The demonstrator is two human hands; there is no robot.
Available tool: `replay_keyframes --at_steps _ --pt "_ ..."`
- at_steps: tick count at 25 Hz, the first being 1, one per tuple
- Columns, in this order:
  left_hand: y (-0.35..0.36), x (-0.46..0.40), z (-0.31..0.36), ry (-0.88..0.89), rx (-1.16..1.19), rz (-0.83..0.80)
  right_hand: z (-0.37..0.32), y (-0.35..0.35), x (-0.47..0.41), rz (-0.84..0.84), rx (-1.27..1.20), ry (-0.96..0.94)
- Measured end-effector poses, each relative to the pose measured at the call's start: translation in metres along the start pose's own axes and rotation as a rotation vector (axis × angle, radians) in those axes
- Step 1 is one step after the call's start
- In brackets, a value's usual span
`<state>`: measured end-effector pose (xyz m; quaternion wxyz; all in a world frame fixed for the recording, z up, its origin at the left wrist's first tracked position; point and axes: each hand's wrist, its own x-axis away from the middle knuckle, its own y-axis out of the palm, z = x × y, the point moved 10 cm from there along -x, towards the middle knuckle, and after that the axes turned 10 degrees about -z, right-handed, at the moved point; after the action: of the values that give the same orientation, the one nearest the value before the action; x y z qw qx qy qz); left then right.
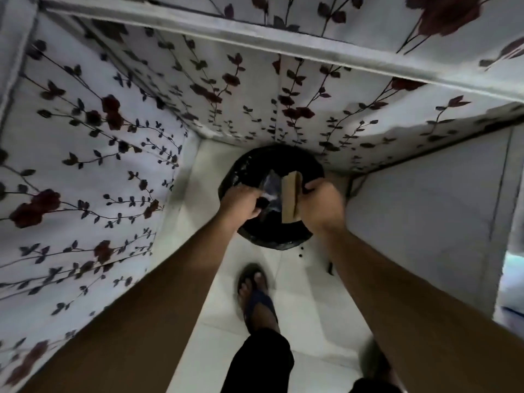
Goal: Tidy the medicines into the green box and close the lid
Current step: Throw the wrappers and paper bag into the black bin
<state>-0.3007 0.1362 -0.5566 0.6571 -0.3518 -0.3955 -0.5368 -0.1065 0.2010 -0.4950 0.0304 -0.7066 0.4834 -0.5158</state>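
Both my hands are stretched out over a round bin lined with a black bag [272, 231] on the floor. My left hand [241, 204] grips a crumpled clear wrapper [270, 184] with something dark in it. My right hand [321, 205] holds a flat tan card packet [289, 198] upright over the bin's mouth. The two items touch each other between my hands. No green box or lid is in view.
A flower-patterned cloth [93, 165] drapes furniture on the left and across the back. A pale cabinet side [425, 199] stands to the right. The floor [300, 302] is white tile. My foot in a dark sandal [255, 290] is stepping toward the bin.
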Motion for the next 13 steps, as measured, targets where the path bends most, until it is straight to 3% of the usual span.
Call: replay_keyframes --at_steps 5,13 --pt "-0.011 0.053 0.013 0.066 -0.029 0.068 0.002 -0.02 0.035 -0.034 -0.033 -0.005" --pt "0.081 0.233 0.073 0.192 -0.112 0.039 -0.026 -0.16 0.176 -0.044 0.0 -0.183"
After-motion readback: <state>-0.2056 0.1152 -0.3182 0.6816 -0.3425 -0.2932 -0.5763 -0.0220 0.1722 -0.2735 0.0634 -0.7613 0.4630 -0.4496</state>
